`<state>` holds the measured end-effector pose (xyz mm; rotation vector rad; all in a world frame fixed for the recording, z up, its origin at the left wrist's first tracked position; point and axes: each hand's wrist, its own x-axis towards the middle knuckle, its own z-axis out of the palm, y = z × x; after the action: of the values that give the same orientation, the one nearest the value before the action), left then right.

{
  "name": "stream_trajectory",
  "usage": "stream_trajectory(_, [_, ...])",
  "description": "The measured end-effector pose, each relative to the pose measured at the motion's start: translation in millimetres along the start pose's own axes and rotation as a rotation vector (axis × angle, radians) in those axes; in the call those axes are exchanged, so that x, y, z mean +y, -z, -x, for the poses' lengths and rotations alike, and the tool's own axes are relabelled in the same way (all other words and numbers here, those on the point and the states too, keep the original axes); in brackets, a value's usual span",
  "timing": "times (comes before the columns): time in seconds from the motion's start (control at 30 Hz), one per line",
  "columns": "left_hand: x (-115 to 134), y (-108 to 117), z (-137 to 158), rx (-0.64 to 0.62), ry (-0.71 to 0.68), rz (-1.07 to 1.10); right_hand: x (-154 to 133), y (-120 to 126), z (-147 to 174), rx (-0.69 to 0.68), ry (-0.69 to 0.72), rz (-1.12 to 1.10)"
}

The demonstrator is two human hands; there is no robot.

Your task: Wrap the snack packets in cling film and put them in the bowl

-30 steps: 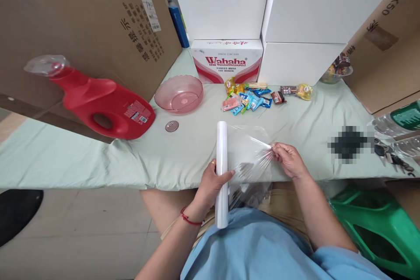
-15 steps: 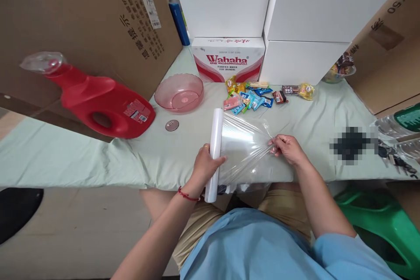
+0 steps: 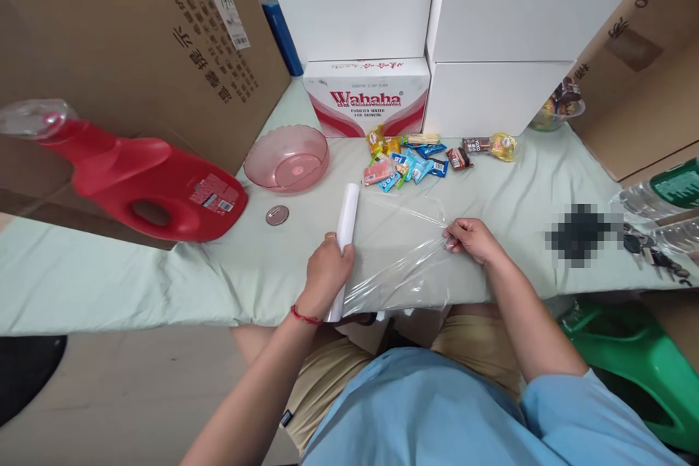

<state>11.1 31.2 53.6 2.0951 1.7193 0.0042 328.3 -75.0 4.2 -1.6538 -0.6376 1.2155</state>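
My left hand (image 3: 329,268) is wrapped around a white roll of plastic wrap (image 3: 348,215), which leans with its top end away from me. From the roll a clear film (image 3: 398,255) stretches to the right across the table's front part. My right hand (image 3: 470,239) pinches the far edge of this film, pulling it into creases that fan out from the fingers. Behind the film lies a heap of small wrapped snacks (image 3: 407,166). Left of the roll stand a pink transparent bowl (image 3: 287,160) and a small round disc (image 3: 277,215).
A red jug (image 3: 158,186) leans at the left before a cardboard box (image 3: 136,36). A Wahaha carton (image 3: 367,98) stands at the back beside white boxes (image 3: 502,98). At right are keys (image 3: 652,255), a blurred black patch, and plastic bottles (image 3: 663,196). A green stool (image 3: 628,371) is below the edge.
The roll in my left hand has shifted left and tilted more, lengthening the film between the hands. My right hand keeps its pinch, nearly in place. The view has shifted slightly.
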Motion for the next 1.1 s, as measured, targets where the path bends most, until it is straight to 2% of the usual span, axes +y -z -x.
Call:
stream_trajectory(0.23, [-3.4,-0.8,-4.5,0.052,-0.012,-0.113,4.3,3.8,-1.5,-0.009,0.016,0.044])
stream_trajectory(0.33, [-12.0,3.3,-10.9,0.021,-0.012,-0.195,7.8,5.4,-3.4,-0.01,0.029,0.063])
stream_trajectory(0.4, [-19.1,5.6,-16.0,-0.029,-0.004,-0.171,9.6,6.1,-4.9,-0.014,0.034,0.062])
stream_trajectory(0.6, [-43.5,3.2,-27.5,-0.064,-0.041,0.103,6.4,6.6,-5.3,0.001,0.019,0.015])
stream_trajectory(0.73, [-57.6,3.4,-30.3,-0.112,-0.003,0.483,-1.3,12.1,-1.4,0.023,-0.007,-0.018])
stream_trajectory(0.8, [-58.7,4.3,-28.0,-0.085,0.05,0.594,-5.3,16.7,0.5,0.041,-0.01,-0.032])
stream_trajectory(0.9, [-48.5,2.4,-17.9,0.023,0.089,0.434,-10.0,21.6,2.0,0.07,-0.017,-0.041])
stream_trajectory(1.0, [-30.5,-5.0,-4.2,0.12,0.031,0.163,-11.9,21.4,3.2,0.091,-0.046,-0.052])
stream_trajectory(1.1, [-19.5,-12.6,3.0,0.194,-0.003,-0.019,-11.5,20.2,5.9,0.091,-0.053,-0.093])
